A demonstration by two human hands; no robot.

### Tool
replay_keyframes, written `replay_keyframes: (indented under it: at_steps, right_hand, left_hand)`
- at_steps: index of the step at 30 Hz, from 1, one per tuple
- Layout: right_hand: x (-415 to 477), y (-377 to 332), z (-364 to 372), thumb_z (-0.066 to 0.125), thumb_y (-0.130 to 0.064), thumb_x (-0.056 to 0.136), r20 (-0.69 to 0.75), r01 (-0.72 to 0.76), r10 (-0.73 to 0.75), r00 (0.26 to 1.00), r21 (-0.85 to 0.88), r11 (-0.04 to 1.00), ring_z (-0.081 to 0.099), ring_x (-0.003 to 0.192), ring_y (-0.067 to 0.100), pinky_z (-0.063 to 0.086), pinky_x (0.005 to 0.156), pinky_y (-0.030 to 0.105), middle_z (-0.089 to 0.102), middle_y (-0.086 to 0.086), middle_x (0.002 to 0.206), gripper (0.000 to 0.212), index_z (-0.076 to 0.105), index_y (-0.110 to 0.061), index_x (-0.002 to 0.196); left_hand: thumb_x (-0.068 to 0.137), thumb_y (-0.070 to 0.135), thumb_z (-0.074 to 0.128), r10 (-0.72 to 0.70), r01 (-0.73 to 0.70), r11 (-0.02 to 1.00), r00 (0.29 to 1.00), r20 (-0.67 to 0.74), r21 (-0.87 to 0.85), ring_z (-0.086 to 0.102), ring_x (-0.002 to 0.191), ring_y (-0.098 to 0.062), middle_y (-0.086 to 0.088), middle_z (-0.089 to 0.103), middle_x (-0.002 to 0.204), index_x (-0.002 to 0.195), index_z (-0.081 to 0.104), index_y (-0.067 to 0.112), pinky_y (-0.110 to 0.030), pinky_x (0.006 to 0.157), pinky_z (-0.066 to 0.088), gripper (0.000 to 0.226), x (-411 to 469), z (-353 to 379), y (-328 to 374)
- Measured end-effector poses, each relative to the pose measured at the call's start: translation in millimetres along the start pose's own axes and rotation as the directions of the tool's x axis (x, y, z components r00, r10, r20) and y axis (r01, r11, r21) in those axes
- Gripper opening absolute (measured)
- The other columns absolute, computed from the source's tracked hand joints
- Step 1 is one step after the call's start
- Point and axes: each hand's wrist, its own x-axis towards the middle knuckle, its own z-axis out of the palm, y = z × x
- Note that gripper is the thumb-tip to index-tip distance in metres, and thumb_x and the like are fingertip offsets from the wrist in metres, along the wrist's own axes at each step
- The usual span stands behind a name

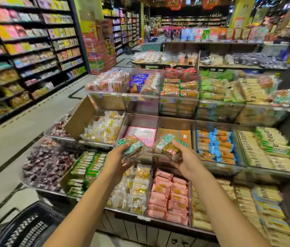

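Over the middle tier of the snack stand, both hands are raised side by side, each with a handful of green-labelled packs. The left hand (120,158) curls from below round a small stack (131,146), fingers closed on its underside. The right hand (185,162) clamps a second stack (167,146) between thumb and fingers. The two stacks are near each other but apart. Just beyond them are two bins with no goods: the pink-floored bin (140,121) on the left and the brown-floored bin (176,124) to its right. A black basket (30,227) sits near left, by the floor.

This looks like the carrying step of stocking, with the packs not yet set down. The next move likely calls for reaching a little farther, lowering each stack over the bin's near wall, laying the packs flat with labels up, and only then loosening the fingers so nothing slides into the lower tier.
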Motion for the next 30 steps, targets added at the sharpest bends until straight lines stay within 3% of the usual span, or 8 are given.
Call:
replay_keyframes:
  at_steps: [2,5,10,14,16,23,25,30]
  right_hand:
    - [14.6,0.9,13.9,0.079,-0.026,0.091,0.011,0.004,-0.004,1.0,-0.024,1.0,0.076,0.094,0.023,0.061,0.081,0.038,0.08,0.011,0.106,0.045,0.066,-0.008,0.13]
    - [39.2,-2.2,34.4,0.078,-0.025,0.092,0.028,0.01,-0.009,1.0,-0.025,1.0,0.075,0.082,0.018,0.059,0.068,0.032,0.08,0.009,0.103,0.04,0.066,-0.009,0.127]
    - [91.5,-14.9,72.4,0.078,-0.025,0.092,0.052,0.017,-0.015,0.999,-0.027,0.999,0.07,0.083,0.022,0.053,0.072,0.033,0.08,0.011,0.097,0.04,0.066,-0.007,0.126]
    - [136.2,-21.9,101.7,0.079,-0.022,0.092,0.1,0.0,0.002,0.995,-0.026,1.0,0.064,0.083,0.023,0.05,0.074,0.033,0.078,0.011,0.087,0.035,0.066,-0.003,0.119]
    - [152.6,-21.5,113.9,0.079,-0.021,0.092,0.11,-0.015,0.018,0.994,-0.031,0.999,0.063,0.077,0.022,0.05,0.075,0.034,0.078,0.01,0.084,0.03,0.066,-0.004,0.114]
    - [203.9,-10.2,144.3,0.08,-0.018,0.091,0.044,-0.004,0.004,0.999,-0.014,1.0,0.065,0.096,0.027,0.049,0.09,0.04,0.077,0.012,0.094,0.039,0.065,-0.002,0.123]
    - [214.8,-4.4,151.8,0.08,-0.018,0.091,0.008,0.02,-0.019,1.0,-0.021,1.0,0.071,0.091,0.026,0.058,0.082,0.038,0.079,0.011,0.097,0.038,0.065,-0.005,0.123]
    - [240.1,14.2,169.0,0.08,-0.019,0.091,-0.104,0.019,-0.022,0.994,-0.028,0.999,0.073,0.083,0.022,0.059,0.074,0.037,0.078,0.012,0.097,0.038,0.067,-0.002,0.122]
  left_hand:
    - [0.1,0.026,0.065,-0.003,0.003,1.0,1.0,0.011,-0.012,0.071,0.068,-0.019,-0.015,0.077,0.104,0.126,0.067,-0.001,-0.025,0.047,0.052,0.037,9.3,-6.6,8.7]
    - [0.101,0.022,0.063,-0.003,0.003,0.999,1.0,0.001,-0.045,0.07,0.061,-0.018,-0.015,0.075,0.095,0.124,0.067,-0.003,-0.025,0.044,0.05,0.034,32.1,-13.1,23.2]
    - [0.1,0.023,0.064,0.05,-0.05,0.997,0.999,0.001,-0.06,0.066,0.071,-0.02,-0.012,0.075,0.095,0.117,0.068,0.003,-0.028,0.058,0.047,0.026,75.0,-15.6,50.7]
    - [0.098,0.025,0.067,0.098,-0.099,0.992,0.995,-0.009,-0.084,0.07,0.091,-0.03,-0.018,0.074,0.115,0.125,0.066,0.0,-0.032,0.063,0.052,0.037,116.5,-24.3,70.3]
    - [0.1,0.026,0.065,0.097,-0.098,0.993,0.995,-0.011,-0.06,0.066,0.086,-0.027,-0.019,0.073,0.111,0.12,0.066,0.004,-0.031,0.061,0.05,0.029,131.9,-27.0,79.0]
    - [0.098,0.028,0.068,0.076,-0.076,0.997,0.995,-0.06,-0.004,0.072,0.086,-0.022,-0.013,0.077,0.109,0.114,0.071,0.011,-0.03,0.061,0.053,0.024,203.0,-51.6,105.1]
    - [0.098,0.029,0.067,0.05,-0.049,0.999,0.998,-0.037,0.014,0.072,0.082,-0.02,-0.01,0.076,0.106,0.115,0.07,0.012,-0.031,0.064,0.051,0.024,222.2,-63.2,108.1]
    - [0.101,0.028,0.063,-0.001,0.0,0.998,1.0,0.001,0.068,0.069,0.081,-0.02,-0.007,0.076,0.099,0.109,0.07,0.014,-0.033,0.07,0.051,0.017,269.2,-91.9,115.3]
